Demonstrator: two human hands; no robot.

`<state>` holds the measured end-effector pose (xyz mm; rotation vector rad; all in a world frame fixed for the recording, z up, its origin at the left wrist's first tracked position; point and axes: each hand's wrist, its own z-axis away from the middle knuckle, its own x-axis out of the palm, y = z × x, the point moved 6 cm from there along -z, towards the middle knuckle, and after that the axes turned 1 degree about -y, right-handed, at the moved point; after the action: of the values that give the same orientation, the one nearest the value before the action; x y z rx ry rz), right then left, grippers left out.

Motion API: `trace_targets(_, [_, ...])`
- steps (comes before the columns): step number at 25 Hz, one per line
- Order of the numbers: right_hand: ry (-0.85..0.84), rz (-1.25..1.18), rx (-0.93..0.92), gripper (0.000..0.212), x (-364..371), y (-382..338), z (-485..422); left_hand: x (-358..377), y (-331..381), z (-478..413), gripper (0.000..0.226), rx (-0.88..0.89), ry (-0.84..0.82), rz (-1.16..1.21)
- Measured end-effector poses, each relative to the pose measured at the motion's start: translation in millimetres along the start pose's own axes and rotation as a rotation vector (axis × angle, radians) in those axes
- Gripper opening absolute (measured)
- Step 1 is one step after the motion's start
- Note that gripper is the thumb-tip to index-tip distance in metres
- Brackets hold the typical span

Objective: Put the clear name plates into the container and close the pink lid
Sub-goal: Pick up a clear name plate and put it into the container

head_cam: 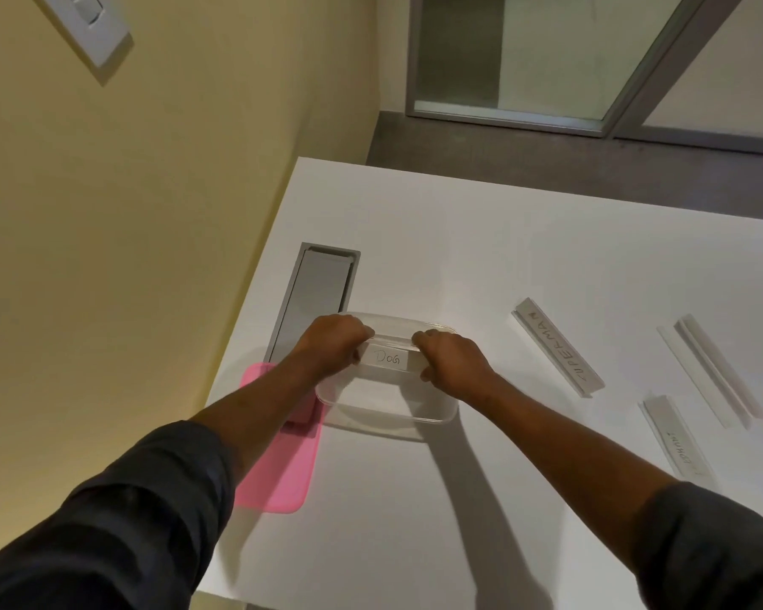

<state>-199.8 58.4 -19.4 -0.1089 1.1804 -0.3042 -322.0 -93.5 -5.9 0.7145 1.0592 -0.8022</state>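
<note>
You're holding the "Dog" name plate [386, 359] over the open container [388, 411].
Your left hand [333, 343] and right hand [452, 361] are each gripping one end of it; the pink lid [278, 473] is lying left of the container, three more name plates [556, 352] are sitting right on the table [459, 239].

The name plate [386, 359] held over the container [432, 413] reads "Dog". Another plate [558, 347] lying on the table [459, 239] reads roughly "SUPERMAN". A third plate's [675, 438] handwriting is illegible.
</note>
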Motion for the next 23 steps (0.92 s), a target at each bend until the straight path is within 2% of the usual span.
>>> trace_targets(5, [0.014,0.121,0.029,0.032,17,-9,-10,16,6,-8,0.015,-0.012,-0.057,-0.029])
trace_targets(13, [0.002,0.214,0.057,0.027,23,-14,-14,30,10,-12,0.016,-0.028,-0.065,-0.091])
trace_targets(17, [0.006,0.223,0.079,0.028,24,-14,-15,33,12,-14,0.016,-0.045,-0.062,-0.099])
trace_targets(23, [0.071,0.137,0.056,0.025,15,-16,-12,30,15,-12,0.021,-0.047,0.027,-0.067])
